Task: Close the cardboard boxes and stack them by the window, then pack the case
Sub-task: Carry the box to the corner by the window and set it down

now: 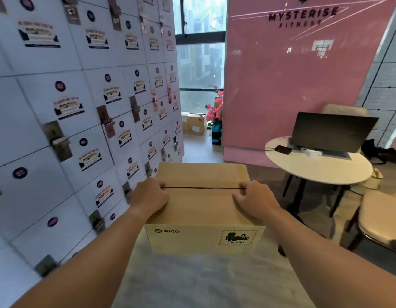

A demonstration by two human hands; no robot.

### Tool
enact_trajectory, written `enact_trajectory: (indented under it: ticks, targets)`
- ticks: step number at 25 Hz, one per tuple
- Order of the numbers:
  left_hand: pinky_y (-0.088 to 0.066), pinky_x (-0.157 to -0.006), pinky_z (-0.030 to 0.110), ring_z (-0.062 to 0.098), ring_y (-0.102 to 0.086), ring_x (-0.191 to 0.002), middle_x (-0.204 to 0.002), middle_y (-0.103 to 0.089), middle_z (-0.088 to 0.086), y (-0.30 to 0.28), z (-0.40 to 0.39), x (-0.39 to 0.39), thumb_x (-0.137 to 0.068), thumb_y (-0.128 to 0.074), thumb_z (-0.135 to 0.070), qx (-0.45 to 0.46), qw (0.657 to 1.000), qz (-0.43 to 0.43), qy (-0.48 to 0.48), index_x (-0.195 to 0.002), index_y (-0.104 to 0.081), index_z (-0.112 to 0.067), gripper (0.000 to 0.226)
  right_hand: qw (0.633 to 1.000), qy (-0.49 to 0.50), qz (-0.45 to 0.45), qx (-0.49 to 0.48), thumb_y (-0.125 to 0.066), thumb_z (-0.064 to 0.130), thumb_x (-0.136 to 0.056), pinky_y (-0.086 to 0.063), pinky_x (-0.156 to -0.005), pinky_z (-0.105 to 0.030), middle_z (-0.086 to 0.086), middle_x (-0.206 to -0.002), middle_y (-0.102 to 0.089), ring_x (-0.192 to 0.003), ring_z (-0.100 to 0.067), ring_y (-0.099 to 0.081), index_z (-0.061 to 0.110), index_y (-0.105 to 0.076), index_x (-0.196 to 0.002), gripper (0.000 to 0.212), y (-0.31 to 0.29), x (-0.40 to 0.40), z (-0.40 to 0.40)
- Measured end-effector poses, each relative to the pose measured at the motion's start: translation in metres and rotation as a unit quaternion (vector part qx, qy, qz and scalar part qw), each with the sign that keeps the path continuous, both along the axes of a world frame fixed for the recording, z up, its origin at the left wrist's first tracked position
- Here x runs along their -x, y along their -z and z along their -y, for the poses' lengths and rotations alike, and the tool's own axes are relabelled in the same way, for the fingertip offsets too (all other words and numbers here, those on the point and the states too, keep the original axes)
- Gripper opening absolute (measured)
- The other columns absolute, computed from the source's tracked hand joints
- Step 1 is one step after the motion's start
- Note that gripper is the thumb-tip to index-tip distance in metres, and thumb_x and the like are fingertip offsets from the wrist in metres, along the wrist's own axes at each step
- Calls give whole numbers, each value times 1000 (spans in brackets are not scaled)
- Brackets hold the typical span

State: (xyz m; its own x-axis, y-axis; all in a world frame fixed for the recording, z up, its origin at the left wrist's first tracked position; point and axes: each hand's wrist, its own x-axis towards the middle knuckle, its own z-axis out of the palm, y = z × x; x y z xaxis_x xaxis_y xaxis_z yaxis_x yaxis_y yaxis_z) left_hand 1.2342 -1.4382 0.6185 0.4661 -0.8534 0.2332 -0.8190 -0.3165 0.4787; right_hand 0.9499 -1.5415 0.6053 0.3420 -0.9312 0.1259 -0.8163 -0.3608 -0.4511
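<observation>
Left hand [149,197] and right hand [255,200]: each is laid on top of the cardboard box [203,210], fingers curled at either end of the seam between the closed flaps. The box is held in front of the person, "PICO" printed on its near side. Locker wall [70,121]: at left. Window [201,63]: ahead. Stacked boxes [193,125]: below the window, apparently closed.

A cardboard box [202,210] shows "PICO" printed on its near side, beside a red-bordered hazard label [238,237] reading "UN 3481". A pink wall panel [299,74] carries the words "MYSTERISE FITNESS". Locker door stickers are too blurred to read.
</observation>
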Motion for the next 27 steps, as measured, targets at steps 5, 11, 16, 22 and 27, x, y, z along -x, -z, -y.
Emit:
enact_trajectory:
  ticks: [5, 11, 16, 22, 27]
  targets:
    - [-38, -65, 23, 18, -61, -86, -104, -74, 1, -10, 170, -43, -83, -58, -16, -5, 1000, -25, -5, -107, -76, -22, 31, 1000, -6, 4, 1, -59, 47, -91, -49, -60, -28, 10, -79, -64, -68, -10, -61, 19, -67, -120, 41, -14, -42, 170]
    - [-51, -96, 37, 24, -63, -111, -120, -71, -2, -1, 367, -114, -80, -60, -21, -11, 1000, -10, -18, -123, -71, -26, 45, 1000, -1, 14, -17, -58, 48, -88, -56, -71, -37, 8, -85, -68, -74, -13, -63, 22, -69, -112, 37, -6, -117, 367]
    - [-43, -73, 25, 21, -64, -95, -108, -73, 0, 15, 537, -189, -84, -59, -20, 0, 1000, -18, 2, -116, -74, -24, 35, 999, 1, -4, -34, -56, 47, -88, -58, -72, -37, 7, -88, -71, -74, -12, -64, 28, -68, -104, 27, 1, -191, 536]
    - [-44, -70, 27, 18, -56, -84, -102, -72, -1, 6, 743, -258, -82, -58, -23, -28, 999, -18, 21, -104, -74, -26, 27, 999, 15, -9, -47, -56, 48, -90, -51, -62, -29, 8, -89, -66, -73, -8, -60, 30, -65, -98, 22, -1, -252, 730]
    - [-50, -73, 29, 21, -63, -87, -98, -74, -1, 20, 920, -300, -79, -59, -24, -36, 999, -2, 21, -100, -76, -24, 27, 998, 14, 18, -54, -57, 48, -87, -43, -53, -23, 11, -83, -67, -69, -4, -60, 30, -66, -95, 21, 19, -296, 908]
